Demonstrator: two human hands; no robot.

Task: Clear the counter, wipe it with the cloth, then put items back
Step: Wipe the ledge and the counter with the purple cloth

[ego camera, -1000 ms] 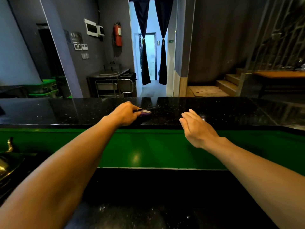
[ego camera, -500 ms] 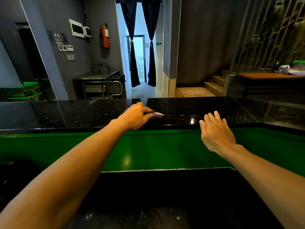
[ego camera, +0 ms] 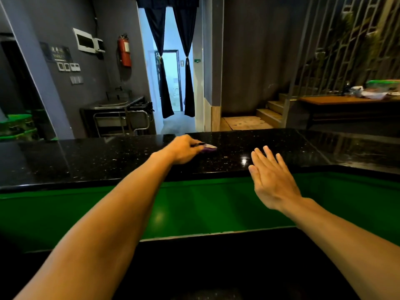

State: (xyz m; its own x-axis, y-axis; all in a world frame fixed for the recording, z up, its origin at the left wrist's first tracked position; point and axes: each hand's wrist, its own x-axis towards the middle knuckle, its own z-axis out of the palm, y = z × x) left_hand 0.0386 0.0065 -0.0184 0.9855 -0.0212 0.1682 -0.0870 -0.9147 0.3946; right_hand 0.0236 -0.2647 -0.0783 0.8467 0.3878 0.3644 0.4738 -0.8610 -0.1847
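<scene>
Left hand (ego camera: 184, 149) out on the black counter (ego camera: 108, 159), fingers curled round a purple cloth (ego camera: 208, 147) and gripping it. The cloth pokes out just beyond the fingertips, to their right, lying low on the speckled stone. Right hand (ego camera: 272, 180) is spread open, fingers straight and slightly fanned, palm down, holding nothing. Its fingertips reach over the counter's near edge, well to the right of the cloth, with a bright glint on the stone just left of the index finger; whether they touch the surface I cannot tell. Below both sets of fingers runs the green panel (ego camera: 194, 204) under the counter lip, and nearer than that, beneath the forearms, a lower dark worktop (ego camera: 216, 267). Far beyond the left fingers, dark curtains (ego camera: 160, 61) hang tied back at a doorway, and left of those a red fire extinguisher (ego camera: 125, 50) is on the grey wall. Off past the right fingers and further right is a wooden table (ego camera: 346, 99) with items on it, too small to make out.
</scene>
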